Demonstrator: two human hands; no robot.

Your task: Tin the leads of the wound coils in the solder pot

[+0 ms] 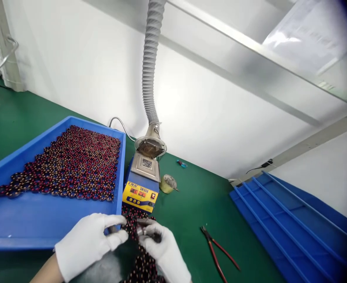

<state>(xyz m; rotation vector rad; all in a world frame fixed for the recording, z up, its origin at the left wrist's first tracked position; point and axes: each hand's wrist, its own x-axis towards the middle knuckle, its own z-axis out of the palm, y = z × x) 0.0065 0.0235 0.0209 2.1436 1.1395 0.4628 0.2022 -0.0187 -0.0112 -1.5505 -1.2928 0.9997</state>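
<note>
A green table is running back to a white wall. On its left side, a blue tray is carrying red-and-black rings, packed toward the far right corner. Just off the tray's near right corner, a heap of similar rings is lying between two gloved hands. The left hand is holding thumb and fingers narrowly apart beside the heap; the right hand is keeping its fingers bent close together. Whether either is gripping a ring, I cannot tell. By the tray's right edge a yellow-fronted machine is standing under a grey hose. Red-handled pliers are lying open nearer the table's right edge, where a ribbed blue panel is slanting
</note>
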